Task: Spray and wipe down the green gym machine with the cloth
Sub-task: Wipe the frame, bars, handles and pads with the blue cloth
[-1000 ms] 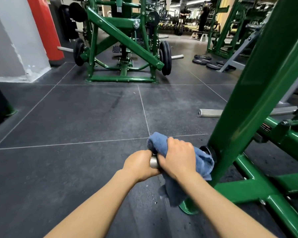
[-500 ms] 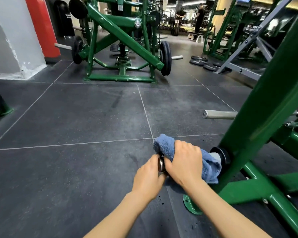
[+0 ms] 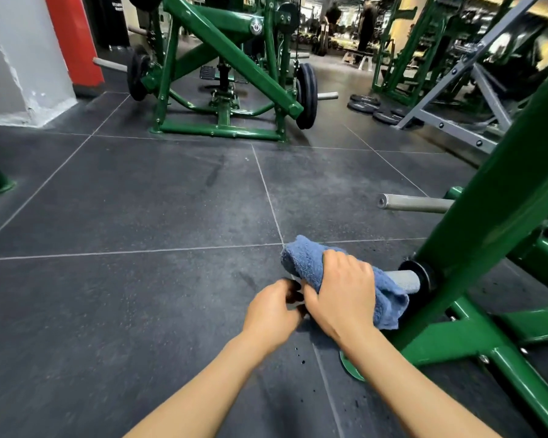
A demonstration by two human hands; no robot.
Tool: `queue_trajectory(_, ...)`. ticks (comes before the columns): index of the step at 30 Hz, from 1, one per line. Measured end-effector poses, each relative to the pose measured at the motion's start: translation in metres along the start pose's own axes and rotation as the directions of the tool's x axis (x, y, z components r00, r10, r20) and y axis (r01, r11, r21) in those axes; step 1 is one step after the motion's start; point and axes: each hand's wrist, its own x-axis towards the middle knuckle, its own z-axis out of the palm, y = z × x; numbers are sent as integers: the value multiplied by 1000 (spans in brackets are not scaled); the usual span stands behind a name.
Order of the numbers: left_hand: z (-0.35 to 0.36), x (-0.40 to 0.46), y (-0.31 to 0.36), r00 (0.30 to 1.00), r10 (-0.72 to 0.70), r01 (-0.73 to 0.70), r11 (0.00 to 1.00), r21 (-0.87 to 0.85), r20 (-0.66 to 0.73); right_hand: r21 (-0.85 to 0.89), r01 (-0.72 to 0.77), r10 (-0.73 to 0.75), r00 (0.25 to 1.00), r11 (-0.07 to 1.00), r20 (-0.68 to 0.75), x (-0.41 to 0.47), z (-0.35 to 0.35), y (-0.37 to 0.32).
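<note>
My right hand (image 3: 342, 295) wraps the cloth (image 3: 307, 263) round the low peg (image 3: 404, 279) of the green machine (image 3: 494, 216), fingers curled over it. My left hand (image 3: 272, 311) sits just beside, at the peg's end, fingers curled; I cannot tell what they grip. A second peg (image 3: 415, 203) juts out behind. Beyond, across the dark floor (image 3: 124, 200), stand another green machine (image 3: 225, 74), loose plates (image 3: 364, 102), a grey frame (image 3: 456, 99) and a white pillar (image 3: 16, 64).

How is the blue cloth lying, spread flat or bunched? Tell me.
Bunched: the blue cloth is wrapped over the metal peg, gripped by the right hand.
</note>
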Motion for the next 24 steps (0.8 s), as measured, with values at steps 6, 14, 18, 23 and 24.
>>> queue_trajectory(6,-15,-3,13,999,-39,38,998,-48,-13,-42,-102,110,933,994,344,44,6,-4)
queue_trajectory(14,-29,-26,44,990,-116,73,903,-423,-76,68,-56,56,998,996,-2,-15,-11,-20)
queue_trajectory(18,-37,-28,58,972,-231,157,756,-635,-35,245,-34,29,999,969,26,-16,-23,-40)
queue_trajectory(23,-64,-13,48,913,-279,119,880,-460,-299,463,239,-411,856,853,315,1,-39,-21)
queue_trajectory(24,-67,-11,48,900,-252,110,920,-375,-355,464,254,-413,866,849,282,2,-39,-11)
